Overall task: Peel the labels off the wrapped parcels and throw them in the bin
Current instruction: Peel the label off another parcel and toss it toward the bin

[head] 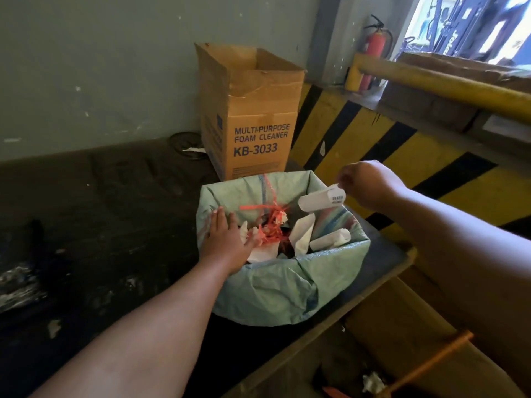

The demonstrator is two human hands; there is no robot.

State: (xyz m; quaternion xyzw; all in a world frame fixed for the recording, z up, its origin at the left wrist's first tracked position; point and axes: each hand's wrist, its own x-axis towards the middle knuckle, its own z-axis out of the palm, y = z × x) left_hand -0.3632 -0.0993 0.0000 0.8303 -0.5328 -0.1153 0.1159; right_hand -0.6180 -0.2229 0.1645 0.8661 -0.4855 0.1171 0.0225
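- White and curled, a peeled label [321,200] with a barcode strip hangs above the far right side of the bin [283,285], pinched at one end by the fingers [343,179] of the right hand [365,183].
- Judged from its position, this label is off its parcel and only the drop remains; it has not yet left the hand.
- Several more white labels [330,239] already lie inside the bin among a tangle of red plastic strapping [268,225], which suggests the job is well under way.
- No wrapped parcels show here, so how many are left cannot be told.
- Spread flat with fingers apart and gripping nothing, the left hand [227,237] rests on the bin's near-left rim, over the pale green liner [273,291].
- Room for the drop looks ample: the mouth is wide and open beneath the label.
- Hemming the bin in are an open cardboard box [250,116] marked "Multi-Purpose Foam Cleaner" just behind it, a yellow-and-black striped barrier [359,133] to the right, and dark floor [100,211] to the left.
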